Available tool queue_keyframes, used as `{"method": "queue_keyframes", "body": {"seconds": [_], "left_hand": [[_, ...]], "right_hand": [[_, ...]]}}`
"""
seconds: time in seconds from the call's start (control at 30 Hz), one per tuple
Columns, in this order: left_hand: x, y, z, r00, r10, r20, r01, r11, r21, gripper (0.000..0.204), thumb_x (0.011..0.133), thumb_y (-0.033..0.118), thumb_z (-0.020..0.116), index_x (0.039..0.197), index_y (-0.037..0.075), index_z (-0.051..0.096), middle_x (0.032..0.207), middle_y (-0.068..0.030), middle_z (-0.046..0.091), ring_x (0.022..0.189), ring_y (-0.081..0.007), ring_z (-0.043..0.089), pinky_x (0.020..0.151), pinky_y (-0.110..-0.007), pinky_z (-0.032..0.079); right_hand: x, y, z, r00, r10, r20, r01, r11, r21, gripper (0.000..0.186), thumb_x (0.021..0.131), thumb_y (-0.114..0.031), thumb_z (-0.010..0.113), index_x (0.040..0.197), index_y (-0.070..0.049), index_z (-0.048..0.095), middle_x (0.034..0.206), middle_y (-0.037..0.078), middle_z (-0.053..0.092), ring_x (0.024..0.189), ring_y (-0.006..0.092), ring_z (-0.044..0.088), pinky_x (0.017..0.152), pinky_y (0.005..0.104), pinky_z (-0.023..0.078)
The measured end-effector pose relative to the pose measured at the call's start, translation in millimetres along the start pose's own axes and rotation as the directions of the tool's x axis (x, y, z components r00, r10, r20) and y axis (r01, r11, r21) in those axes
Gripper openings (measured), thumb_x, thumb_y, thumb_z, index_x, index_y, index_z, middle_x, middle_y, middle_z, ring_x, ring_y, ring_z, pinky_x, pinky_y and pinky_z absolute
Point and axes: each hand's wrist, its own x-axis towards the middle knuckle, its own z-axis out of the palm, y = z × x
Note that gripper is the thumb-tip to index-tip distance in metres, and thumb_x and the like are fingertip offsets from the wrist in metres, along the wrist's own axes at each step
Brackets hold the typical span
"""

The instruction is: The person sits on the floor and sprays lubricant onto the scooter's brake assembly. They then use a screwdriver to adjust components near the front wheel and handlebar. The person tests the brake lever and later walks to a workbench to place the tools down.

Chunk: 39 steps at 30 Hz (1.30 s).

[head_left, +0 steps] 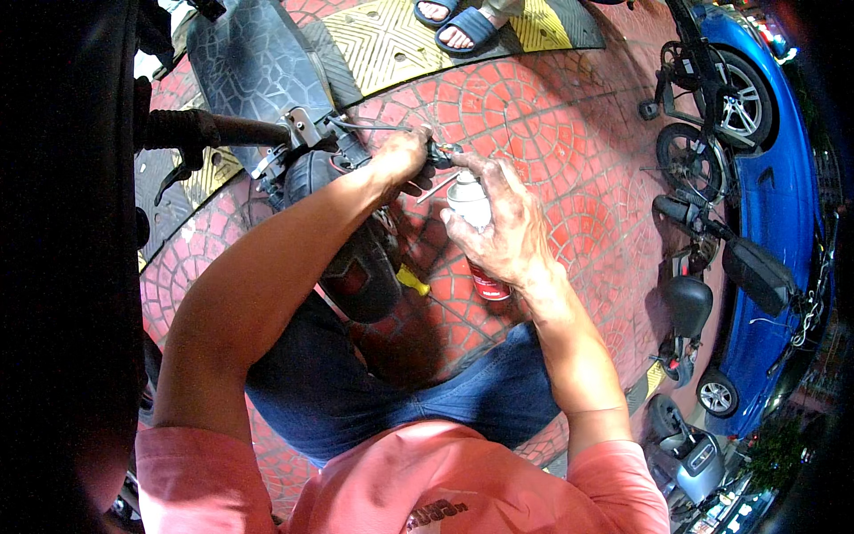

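My left hand grips a small dark metal part at the end of a cable on a black scooter, beside its front fork bracket. My right hand is wrapped round a spray can with a white top and red lower body, its index finger up at the top of the can beside that part. A thin straw sticks out from the can's top toward the lower left. The scooter's tire and mudguard lie under my left arm, and a yellow-handled tool is on the red paving.
Another person's sandalled feet stand at the top on a yellow and black ramp. The scooter's deck lies upper left. Parked two-wheelers and a blue car line the right side. Red paving surrounds my hands.
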Motion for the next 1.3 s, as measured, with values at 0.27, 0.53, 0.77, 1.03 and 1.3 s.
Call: {"method": "queue_keyframes", "body": {"seconds": [0.27, 0.53, 0.77, 1.03, 1.3], "left_hand": [[-6.4, 6.7, -3.4, 0.999, 0.024, -0.029, -0.023, 0.999, 0.022, 0.053, 0.102, 0.045, 0.037, 0.086, 0.002, 0.065, 0.067, -0.0082, 0.058, 0.052, -0.0218, 0.058, 0.047, -0.037, 0.048], [-0.6, 1.1, -2.6, 0.998, 0.062, -0.002, -0.062, 0.996, 0.070, 0.051, 0.102, 0.046, 0.038, 0.092, 0.003, 0.062, 0.071, -0.0078, 0.059, 0.052, -0.0208, 0.058, 0.046, -0.037, 0.048], [-0.1, 0.4, -2.1, 0.999, 0.048, 0.003, -0.048, 0.997, 0.060, 0.048, 0.101, 0.045, 0.039, 0.090, 0.003, 0.060, 0.071, -0.0085, 0.059, 0.052, -0.0210, 0.058, 0.045, -0.038, 0.046], [-7.4, 4.6, -0.4, 0.999, 0.045, -0.017, -0.044, 0.998, 0.048, 0.047, 0.101, 0.044, 0.041, 0.090, 0.003, 0.060, 0.071, -0.0087, 0.059, 0.053, -0.0209, 0.058, 0.044, -0.037, 0.045], [-4.2, 5.0, -0.8, 0.999, 0.015, -0.030, -0.012, 0.993, 0.118, 0.058, 0.103, 0.047, 0.032, 0.084, 0.001, 0.063, 0.072, -0.0113, 0.064, 0.060, -0.0242, 0.064, 0.056, -0.042, 0.052]], "right_hand": [[4.1, -1.7, 2.0, 0.999, -0.029, -0.043, 0.029, 0.999, 0.015, 0.057, 0.077, -0.016, 0.071, 0.131, -0.011, 0.052, 0.106, 0.016, 0.061, 0.091, 0.0382, 0.066, 0.076, 0.0465, 0.056], [2.1, 1.1, 2.2, 0.999, -0.010, -0.036, 0.010, 1.000, 0.011, 0.056, 0.077, -0.018, 0.071, 0.129, -0.010, 0.053, 0.106, 0.017, 0.061, 0.091, 0.0387, 0.067, 0.077, 0.0473, 0.056], [0.8, -1.0, 2.5, 0.999, 0.008, -0.040, -0.007, 1.000, 0.010, 0.056, 0.077, -0.018, 0.073, 0.129, -0.011, 0.054, 0.105, 0.017, 0.062, 0.091, 0.0388, 0.067, 0.077, 0.0473, 0.056], [0.7, -0.2, 2.8, 0.999, -0.006, -0.046, 0.006, 1.000, -0.005, 0.056, 0.077, -0.016, 0.072, 0.129, -0.012, 0.054, 0.104, 0.016, 0.061, 0.091, 0.0377, 0.067, 0.077, 0.0470, 0.056], [1.0, -1.5, 3.8, 0.998, -0.018, -0.066, 0.017, 1.000, -0.015, 0.056, 0.075, -0.012, 0.075, 0.127, -0.006, 0.056, 0.097, 0.015, 0.061, 0.086, 0.0320, 0.065, 0.075, 0.0408, 0.055]]}}
